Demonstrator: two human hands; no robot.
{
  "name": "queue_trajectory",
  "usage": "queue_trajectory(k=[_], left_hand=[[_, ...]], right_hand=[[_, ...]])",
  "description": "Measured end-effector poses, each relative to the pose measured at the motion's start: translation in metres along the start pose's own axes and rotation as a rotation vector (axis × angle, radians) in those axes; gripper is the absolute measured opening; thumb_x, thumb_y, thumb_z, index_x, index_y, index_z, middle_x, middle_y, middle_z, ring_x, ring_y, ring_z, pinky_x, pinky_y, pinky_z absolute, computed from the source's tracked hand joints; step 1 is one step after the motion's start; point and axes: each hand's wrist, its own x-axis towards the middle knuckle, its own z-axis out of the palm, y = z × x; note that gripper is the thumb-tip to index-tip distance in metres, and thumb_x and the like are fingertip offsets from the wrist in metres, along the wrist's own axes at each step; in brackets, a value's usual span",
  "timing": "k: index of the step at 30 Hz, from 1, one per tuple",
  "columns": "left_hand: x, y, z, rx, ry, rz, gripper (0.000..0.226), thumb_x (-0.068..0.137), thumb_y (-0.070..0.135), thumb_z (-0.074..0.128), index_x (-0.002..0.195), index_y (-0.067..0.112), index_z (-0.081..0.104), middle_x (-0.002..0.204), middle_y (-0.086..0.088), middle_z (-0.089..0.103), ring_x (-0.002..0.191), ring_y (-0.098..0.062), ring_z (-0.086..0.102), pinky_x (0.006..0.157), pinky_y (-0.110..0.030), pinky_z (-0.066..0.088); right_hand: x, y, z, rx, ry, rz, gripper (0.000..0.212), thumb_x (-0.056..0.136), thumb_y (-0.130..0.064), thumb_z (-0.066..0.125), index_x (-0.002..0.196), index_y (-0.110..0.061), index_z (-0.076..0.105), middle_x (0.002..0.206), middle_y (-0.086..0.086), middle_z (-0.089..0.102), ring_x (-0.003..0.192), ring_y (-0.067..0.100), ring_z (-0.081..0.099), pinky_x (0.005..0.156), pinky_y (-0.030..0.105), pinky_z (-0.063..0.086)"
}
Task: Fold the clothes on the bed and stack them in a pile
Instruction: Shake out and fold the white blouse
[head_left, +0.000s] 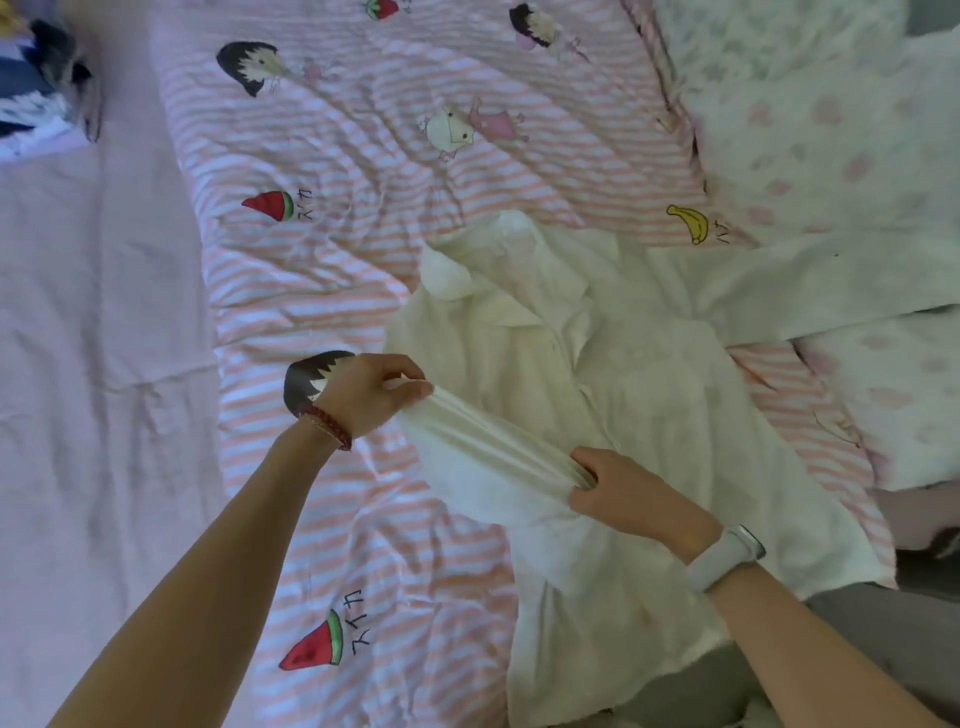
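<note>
A white collared shirt (597, 374) lies spread on the pink striped bed cover (322, 270), collar toward the far side. One sleeve stretches out to the right (831, 291). The other sleeve (498, 441) is bunched into a taut band between both hands. My left hand (369, 389), with a red bracelet at the wrist, pinches the sleeve's far end at the shirt's left edge. My right hand (618, 488), with a white wristband, grips the sleeve's near end over the shirt's middle.
A dark and blue patterned bundle of cloth (41, 78) sits at the far left corner on plain pink sheet (93, 312). White quilt with pink spots (831, 130) covers the right side. Grey fabric (883, 639) lies at the near right.
</note>
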Motion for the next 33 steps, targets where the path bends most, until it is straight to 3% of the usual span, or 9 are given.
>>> queue_trajectory(k=[4, 7, 10, 15, 20, 24, 28, 30, 33], left_hand=[[0.014, 0.013, 0.004, 0.141, 0.131, 0.008, 0.008, 0.082, 0.026, 0.07, 0.079, 0.019, 0.072, 0.081, -0.003, 0.069, 0.092, -0.025, 0.061, 0.098, -0.042, 0.039], [0.023, 0.016, 0.0, 0.142, 0.2, 0.029, 0.009, 0.08, 0.023, 0.072, 0.081, 0.015, 0.074, 0.079, 0.005, 0.067, 0.094, -0.023, 0.064, 0.1, -0.04, 0.039], [0.031, 0.012, -0.003, 0.197, 0.151, -0.012, 0.005, 0.08, 0.03, 0.071, 0.077, 0.026, 0.07, 0.082, 0.008, 0.066, 0.101, -0.02, 0.06, 0.104, -0.043, 0.033], [0.055, 0.006, -0.001, 0.459, 0.164, -0.079, 0.017, 0.086, 0.042, 0.059, 0.091, 0.029, 0.069, 0.101, 0.002, 0.064, 0.114, -0.021, 0.046, 0.098, -0.033, 0.02], [0.081, 0.012, 0.016, 0.507, 0.197, -0.115, 0.024, 0.088, 0.042, 0.056, 0.097, 0.024, 0.069, 0.122, -0.005, 0.055, 0.121, -0.028, 0.039, 0.105, -0.043, 0.019], [0.096, 0.023, 0.038, 0.484, 0.19, -0.07, 0.023, 0.087, 0.041, 0.057, 0.091, 0.022, 0.068, 0.122, -0.002, 0.057, 0.125, -0.027, 0.039, 0.111, -0.05, 0.012], [0.102, 0.036, 0.071, 0.436, 0.324, 0.032, 0.021, 0.086, 0.037, 0.06, 0.093, 0.019, 0.069, 0.127, -0.001, 0.054, 0.128, -0.026, 0.035, 0.112, -0.051, 0.008], [0.099, 0.04, 0.092, 0.463, 0.374, 0.091, 0.027, 0.087, 0.034, 0.06, 0.109, 0.019, 0.065, 0.138, -0.004, 0.047, 0.132, -0.029, 0.032, 0.112, -0.052, 0.008], [0.082, 0.037, 0.127, 0.491, 0.379, 0.068, 0.05, 0.089, 0.033, 0.055, 0.137, 0.024, 0.044, 0.151, -0.006, 0.027, 0.141, -0.031, 0.016, 0.111, -0.056, 0.003]], right_hand=[[0.004, 0.011, -0.001, 0.043, 0.219, 0.084, 0.012, 0.085, -0.018, 0.047, 0.075, -0.015, 0.042, 0.075, -0.001, 0.044, 0.063, 0.016, 0.04, 0.058, 0.029, 0.031], [0.005, 0.021, -0.003, 0.001, 0.4, 0.143, 0.014, 0.086, -0.019, 0.048, 0.093, -0.015, 0.059, 0.104, 0.001, 0.05, 0.092, 0.021, 0.051, 0.069, 0.029, 0.041], [0.005, 0.034, -0.007, -0.042, 0.517, 0.224, 0.019, 0.087, -0.02, 0.048, 0.098, -0.015, 0.063, 0.113, 0.004, 0.05, 0.102, 0.024, 0.047, 0.071, 0.029, 0.039], [0.005, 0.063, -0.02, 0.012, 0.562, 0.263, 0.016, 0.087, -0.017, 0.049, 0.097, -0.015, 0.06, 0.099, 0.004, 0.054, 0.087, 0.024, 0.051, 0.066, 0.029, 0.039], [0.002, 0.095, -0.044, 0.528, 0.614, 0.104, 0.013, 0.091, -0.01, 0.05, 0.086, -0.015, 0.06, 0.072, 0.002, 0.058, 0.062, 0.017, 0.05, 0.052, 0.022, 0.038], [0.012, 0.114, -0.054, 0.792, 0.844, 0.196, 0.017, 0.094, -0.019, 0.05, 0.086, -0.007, 0.059, 0.073, 0.002, 0.056, 0.066, 0.016, 0.049, 0.057, 0.024, 0.04], [0.02, 0.144, -0.064, 0.778, 1.048, 0.28, 0.025, 0.094, -0.019, 0.049, 0.075, -0.004, 0.054, 0.067, 0.003, 0.049, 0.067, 0.018, 0.043, 0.059, 0.027, 0.034], [0.022, 0.161, -0.067, 0.739, 1.094, 0.337, 0.028, 0.093, -0.02, 0.048, 0.071, -0.004, 0.052, 0.066, 0.002, 0.048, 0.068, 0.02, 0.043, 0.059, 0.029, 0.032], [0.026, 0.182, -0.066, 0.636, 1.093, 0.46, 0.032, 0.095, -0.024, 0.045, 0.066, -0.009, 0.049, 0.072, 0.006, 0.053, 0.075, 0.024, 0.045, 0.067, 0.031, 0.031]])
